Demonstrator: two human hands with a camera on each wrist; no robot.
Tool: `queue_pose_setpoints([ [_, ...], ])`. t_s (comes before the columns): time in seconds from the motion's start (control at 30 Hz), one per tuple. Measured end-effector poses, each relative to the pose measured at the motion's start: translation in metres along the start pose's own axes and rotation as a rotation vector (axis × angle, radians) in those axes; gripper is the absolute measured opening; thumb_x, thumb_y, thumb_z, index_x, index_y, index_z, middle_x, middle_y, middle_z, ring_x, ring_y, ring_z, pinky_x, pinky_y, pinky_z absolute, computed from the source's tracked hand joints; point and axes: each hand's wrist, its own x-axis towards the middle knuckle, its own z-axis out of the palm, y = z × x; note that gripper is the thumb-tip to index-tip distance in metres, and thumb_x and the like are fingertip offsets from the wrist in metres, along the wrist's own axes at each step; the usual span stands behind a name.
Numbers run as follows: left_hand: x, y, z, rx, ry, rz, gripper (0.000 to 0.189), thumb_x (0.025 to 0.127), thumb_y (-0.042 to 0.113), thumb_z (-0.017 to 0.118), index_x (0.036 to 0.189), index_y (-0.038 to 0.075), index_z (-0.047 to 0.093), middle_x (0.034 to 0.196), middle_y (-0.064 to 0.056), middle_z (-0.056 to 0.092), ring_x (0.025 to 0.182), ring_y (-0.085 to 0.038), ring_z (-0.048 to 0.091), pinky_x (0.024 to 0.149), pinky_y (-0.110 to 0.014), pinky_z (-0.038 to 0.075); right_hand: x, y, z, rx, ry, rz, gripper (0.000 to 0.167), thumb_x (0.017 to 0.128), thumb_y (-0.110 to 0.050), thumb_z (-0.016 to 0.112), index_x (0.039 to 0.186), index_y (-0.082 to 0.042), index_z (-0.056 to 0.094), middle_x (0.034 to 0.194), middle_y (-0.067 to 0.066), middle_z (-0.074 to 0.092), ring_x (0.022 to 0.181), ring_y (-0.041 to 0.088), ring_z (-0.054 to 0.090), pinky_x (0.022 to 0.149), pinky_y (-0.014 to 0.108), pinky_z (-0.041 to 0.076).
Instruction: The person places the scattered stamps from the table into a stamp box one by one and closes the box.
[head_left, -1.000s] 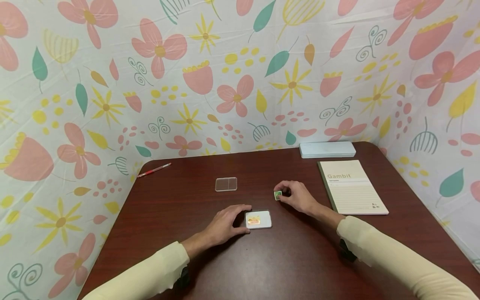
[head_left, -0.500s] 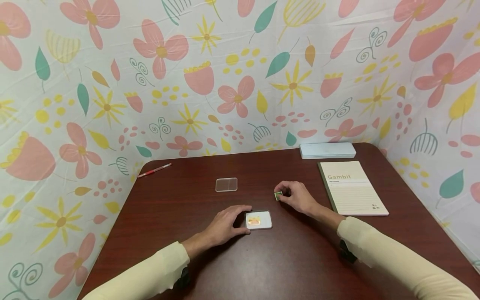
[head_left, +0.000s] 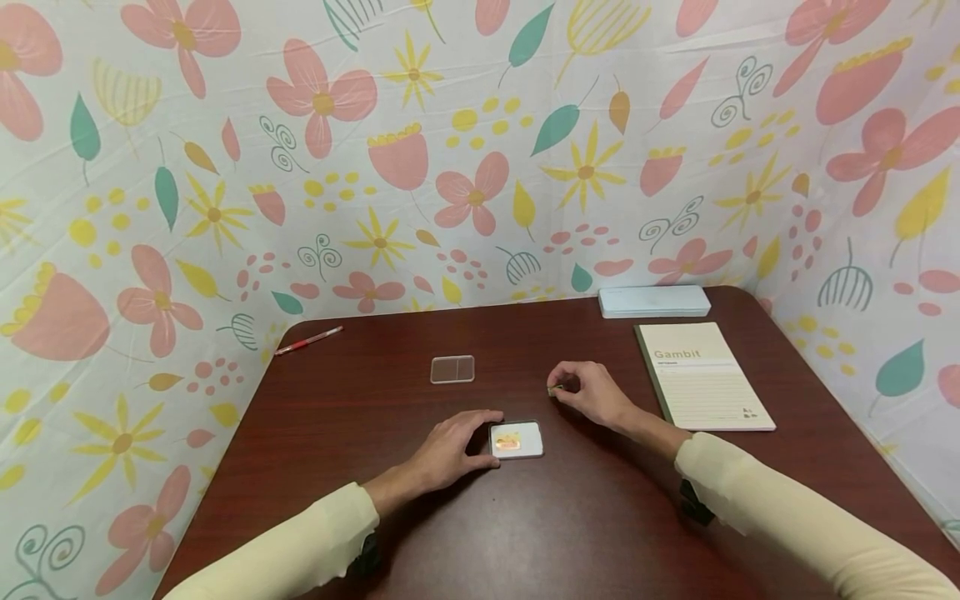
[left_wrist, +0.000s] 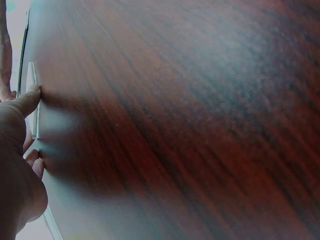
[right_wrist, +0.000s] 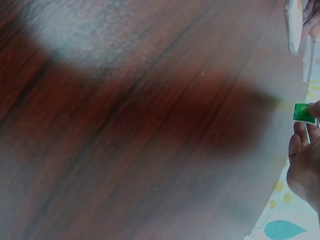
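Note:
My left hand (head_left: 450, 450) rests on the table, thumb and fingers holding the near and far edges of a clear shallow case (head_left: 539, 438). White backing fills the case, and a small shiny orange-yellow square (head_left: 507, 439) lies at its left part. To the right, my right hand (head_left: 596, 393) pinches a small green square with a white border (right_wrist: 301, 113) between thumb and fingers. In the head view that square is turned nearly edge-on and mostly hidden; its green face shows in the right wrist view. A clear lid-like plate (head_left: 452, 369) lies flat behind the case.
A red-and-white pen (head_left: 308, 340) lies at the back left of the dark wooden table (head_left: 375, 358). At the right are a notebook (head_left: 705, 377) and, behind it, a pale blue box (head_left: 654, 302). A floral cloth (head_left: 480, 167) hangs along the table's back and sides.
The green square has tilted in my right fingers, from showing its face to nearly edge-on in the head view. My left hand and the case have stayed in place.

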Motion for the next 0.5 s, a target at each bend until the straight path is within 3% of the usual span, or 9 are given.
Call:
queue_pose_setpoints([
  [0.5, 0.000, -0.001, 0.001, -0.006, 0.000, -0.006, 0.067, 0.093, 0.032, 0.086, 0.150, 0.013, 0.058, 0.150, -0.002, 0.060, 0.140, -0.023, 0.055, 0.112, -0.049, 0.047, -0.001, -0.019, 0.003, 0.040, -0.027, -0.001, 0.017, 0.093, 0.001, 0.080, 0.094, -0.015, 0.075, 0.090, -0.005, 0.073, 0.083, 0.013, 0.065, 0.074, 0.028, 0.053],
])
